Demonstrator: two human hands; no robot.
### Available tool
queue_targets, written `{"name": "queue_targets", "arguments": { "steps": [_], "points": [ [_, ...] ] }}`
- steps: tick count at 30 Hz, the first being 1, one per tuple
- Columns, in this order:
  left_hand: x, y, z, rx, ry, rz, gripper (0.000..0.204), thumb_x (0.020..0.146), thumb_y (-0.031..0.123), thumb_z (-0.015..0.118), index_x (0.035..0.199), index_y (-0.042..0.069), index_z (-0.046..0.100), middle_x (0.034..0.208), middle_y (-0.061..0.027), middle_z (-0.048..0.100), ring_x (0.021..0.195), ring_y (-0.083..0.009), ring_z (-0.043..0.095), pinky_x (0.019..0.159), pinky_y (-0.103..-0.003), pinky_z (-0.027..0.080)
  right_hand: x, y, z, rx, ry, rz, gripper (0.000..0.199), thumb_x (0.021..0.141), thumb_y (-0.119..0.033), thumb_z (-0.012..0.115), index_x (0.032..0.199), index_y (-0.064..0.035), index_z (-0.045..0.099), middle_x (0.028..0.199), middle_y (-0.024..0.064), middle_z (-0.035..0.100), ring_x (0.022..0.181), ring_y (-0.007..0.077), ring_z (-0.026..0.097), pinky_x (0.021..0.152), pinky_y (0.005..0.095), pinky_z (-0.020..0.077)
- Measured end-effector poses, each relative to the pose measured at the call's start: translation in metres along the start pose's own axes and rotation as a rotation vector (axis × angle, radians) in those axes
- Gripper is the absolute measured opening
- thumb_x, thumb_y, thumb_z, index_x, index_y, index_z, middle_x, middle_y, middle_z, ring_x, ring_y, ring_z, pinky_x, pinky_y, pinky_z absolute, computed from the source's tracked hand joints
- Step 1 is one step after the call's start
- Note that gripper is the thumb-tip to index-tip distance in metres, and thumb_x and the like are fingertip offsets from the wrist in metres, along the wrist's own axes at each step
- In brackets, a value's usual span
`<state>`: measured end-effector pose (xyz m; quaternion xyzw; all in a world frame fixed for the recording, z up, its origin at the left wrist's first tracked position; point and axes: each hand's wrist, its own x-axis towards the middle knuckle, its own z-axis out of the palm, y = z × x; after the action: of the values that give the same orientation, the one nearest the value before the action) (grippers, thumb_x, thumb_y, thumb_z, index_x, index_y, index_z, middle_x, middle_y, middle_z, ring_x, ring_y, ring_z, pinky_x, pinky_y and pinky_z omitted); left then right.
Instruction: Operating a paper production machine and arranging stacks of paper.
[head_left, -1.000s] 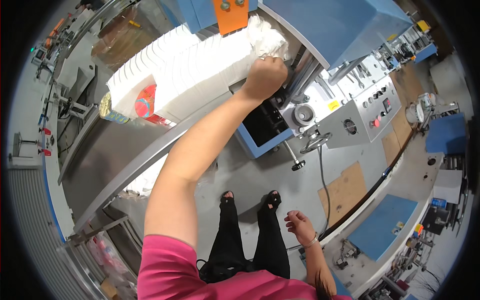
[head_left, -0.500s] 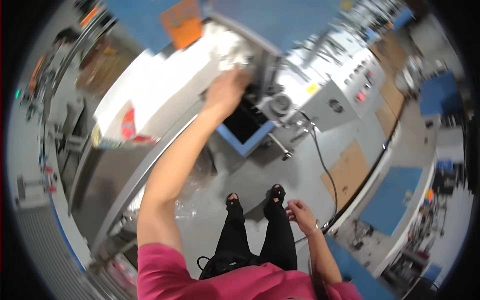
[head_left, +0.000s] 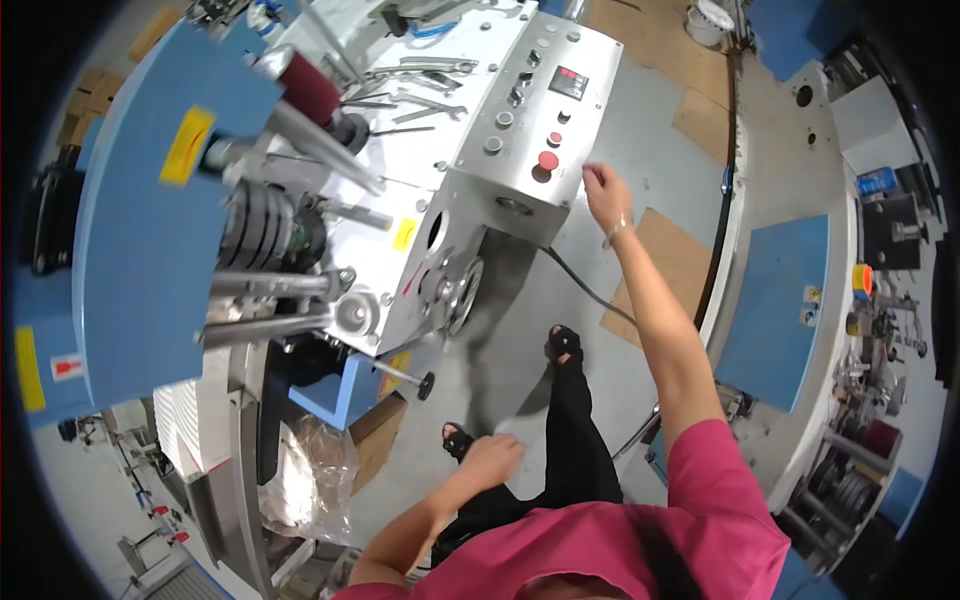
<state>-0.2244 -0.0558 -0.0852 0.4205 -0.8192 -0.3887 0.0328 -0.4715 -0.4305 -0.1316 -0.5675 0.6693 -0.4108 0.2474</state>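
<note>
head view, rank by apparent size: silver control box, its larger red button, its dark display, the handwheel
Largest to smallest:
1. Silver control box
2. Handwheel, seen at a slant
3. Dark display
4. Larger red button

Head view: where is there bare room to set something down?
Bare: grey floor between the silver control panel and flat tan boards, and between the silver handwheel and black cable. Crowded: metal machine top around steel wrenches.

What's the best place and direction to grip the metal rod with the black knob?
Probably by the black knob, coming from its outer end: it caps the free end of the metal rod, which juts out past the blue frame.
</note>
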Motion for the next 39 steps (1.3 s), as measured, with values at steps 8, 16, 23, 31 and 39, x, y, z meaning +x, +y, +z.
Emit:
{"name": "queue_targets", "arguments": {
  "steps": [8, 16, 23, 31, 39],
  "points": [
    [0.1, 0.037, -0.036, -0.079, -0.049, -0.228, 0.023, 0.081, 0.019, 0.059, 0.101, 0.008, 0.057, 0.095, -0.009, 0.058, 0.091, -0.0274, 0.057, 0.079, -0.038, 0.047, 0.133, 0.03, 0.021, -0.047, -0.2, -0.181, 0.04, 0.077, -0.016, 0.063, 0.115, -0.0093, 0.055, 0.103, 0.0143, 0.057, 0.076, 0.0219, 0.061, 0.072, 0.0334, 0.0496],
    [0.14, 0.036, -0.052, -0.092, 0.064, -0.288, 0.018, 0.081, 0.017, 0.059, 0.096, 0.008, 0.056, 0.088, -0.0087, 0.055, 0.089, -0.0282, 0.055, 0.075, -0.039, 0.047, 0.157, 0.039, 0.027, -0.171, -0.316, -0.291, 0.027, 0.078, -0.017, 0.061, 0.105, -0.0134, 0.061, 0.097, 0.0094, 0.06, 0.087, 0.0292, 0.06, 0.078, 0.037, 0.048],
    [0.147, 0.04, -0.059, -0.097, 0.092, -0.329, 0.018, 0.08, 0.017, 0.059, 0.096, 0.007, 0.057, 0.088, -0.0093, 0.056, 0.088, -0.0287, 0.055, 0.078, -0.039, 0.045, 0.157, 0.028, 0.03, -0.14, -0.269, -0.274, 0.024, 0.076, -0.019, 0.066, 0.096, -0.0089, 0.059, 0.09, 0.0123, 0.061, 0.083, 0.0309, 0.06, 0.073, 0.0391, 0.048],
    [0.152, 0.031, -0.036, -0.119, 0.086, -0.332, 0.015, 0.081, 0.017, 0.058, 0.092, 0.007, 0.056, 0.087, -0.0093, 0.056, 0.087, -0.0282, 0.057, 0.076, -0.041, 0.045, 0.153, 0.043, 0.026, -0.162, -0.207, -0.311, 0.023, 0.074, -0.019, 0.069, 0.09, -0.0046, 0.06, 0.082, 0.0142, 0.061, 0.073, 0.0293, 0.06, 0.067, 0.0376, 0.0481],
    [0.146, 0.032, -0.048, -0.091, -0.053, -0.38, 0.021, 0.084, 0.02, 0.056, 0.101, 0.008, 0.057, 0.091, -0.01, 0.057, 0.093, -0.0283, 0.055, 0.078, -0.038, 0.047, 0.158, 0.034, 0.032, -0.177, -0.273, -0.282, 0.046, 0.072, -0.021, 0.071, 0.11, -0.002, 0.054, 0.088, 0.0162, 0.06, 0.078, 0.0303, 0.059, 0.071, 0.038, 0.0479]
  ]
}}
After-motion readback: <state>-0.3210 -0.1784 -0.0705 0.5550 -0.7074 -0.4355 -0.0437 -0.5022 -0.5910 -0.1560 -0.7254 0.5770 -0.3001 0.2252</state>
